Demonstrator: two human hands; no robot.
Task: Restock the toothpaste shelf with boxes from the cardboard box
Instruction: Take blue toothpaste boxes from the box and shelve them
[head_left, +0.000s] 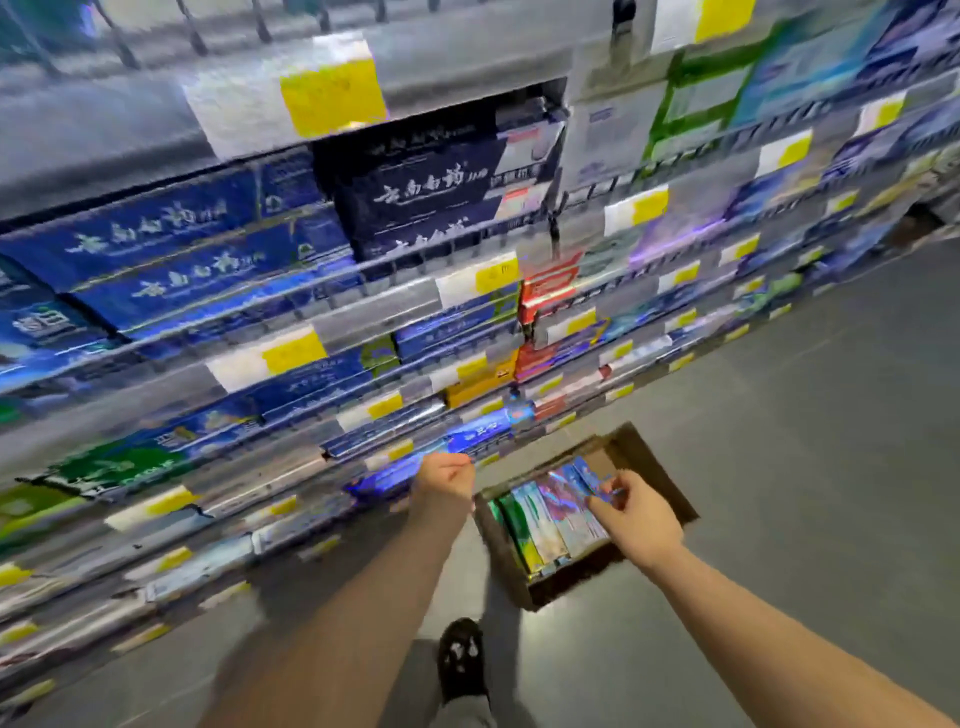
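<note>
An open brown cardboard box (662, 480) stands on the floor beside the shelving, with several toothpaste boxes (550, 522) in green, pink and blue standing in it. My right hand (636, 517) reaches into it and pinches a blue toothpaste box (592, 475) at the far end of the row. My left hand (445, 480) is at a low shelf (291, 475), fingers curled against a glossy blue box (384, 480) lying there. Whether it grips that box is unclear in the blur.
Tall shelving (363, 291) with rows of blue, green and red toothpaste boxes and yellow price tags fills the left and the top. Grey floor (779, 415) stretches to the right. My black shoe (462, 657) stands just in front of the cardboard box.
</note>
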